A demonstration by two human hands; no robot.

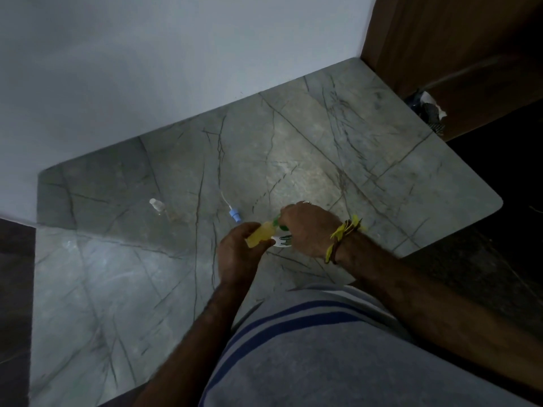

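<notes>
a small plastic bottle of yellow liquid (260, 237) is held on a slant just above the near edge of the grey veined stone top (323, 148). its yellow end sits in the curled fingers of the left hand (238, 254). its green part and white label with green lettering lie under the right hand (308, 230), which grips there. whether the cap is on cannot be told.

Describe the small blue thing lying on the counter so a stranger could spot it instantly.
Find the grey veined stone counter under the pale wall. Just beyond the left hand, which grips a yellow bottle, lies a small blue nozzle. It alone is blue and trails a thin white tube; the clear little bottle farther left has neither.
</notes>
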